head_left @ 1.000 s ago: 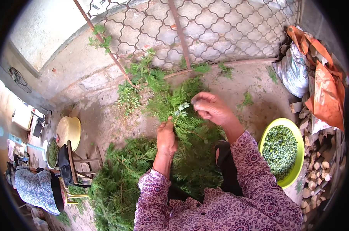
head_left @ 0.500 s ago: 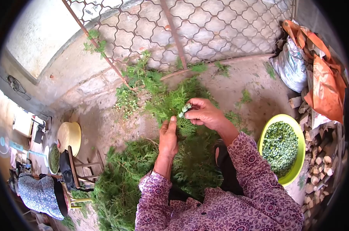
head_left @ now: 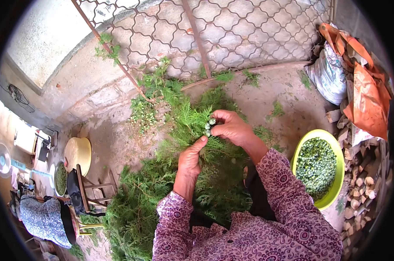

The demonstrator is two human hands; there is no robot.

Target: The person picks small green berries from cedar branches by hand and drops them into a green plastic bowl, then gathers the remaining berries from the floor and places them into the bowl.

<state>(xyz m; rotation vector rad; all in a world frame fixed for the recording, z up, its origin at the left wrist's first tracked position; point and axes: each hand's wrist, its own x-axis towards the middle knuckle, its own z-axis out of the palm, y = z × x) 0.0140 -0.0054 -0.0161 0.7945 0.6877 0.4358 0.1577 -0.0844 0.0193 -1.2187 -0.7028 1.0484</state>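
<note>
A feathery green branch (head_left: 192, 118) lies between my hands, its fronds pointing up and left. My left hand (head_left: 191, 158) is closed on the branch's lower part, thumb pointing up toward the cones. With thumb and forefinger pinched, my right hand (head_left: 232, 128) holds a small cluster of pale green cones (head_left: 209, 126) at the branch's right side. Below my hands spreads a large heap of cut green branches (head_left: 138, 195). To the right stands a yellow-green basin (head_left: 340, 174) full of small green cones (head_left: 315, 167).
Stacked firewood (head_left: 358, 191), a white sack (head_left: 328, 76) and an orange bag (head_left: 368, 102) line the right side. A metal lattice (head_left: 197, 39) leans at the back. At left are a wooden chair (head_left: 92, 187), an upturned yellow tub (head_left: 78, 155) and another person (head_left: 45, 219) bending.
My left thumb has shifted slightly right, nearer the cones, and the branch has turned a little. My right hand has barely moved. The fan at far left has swung slightly.
</note>
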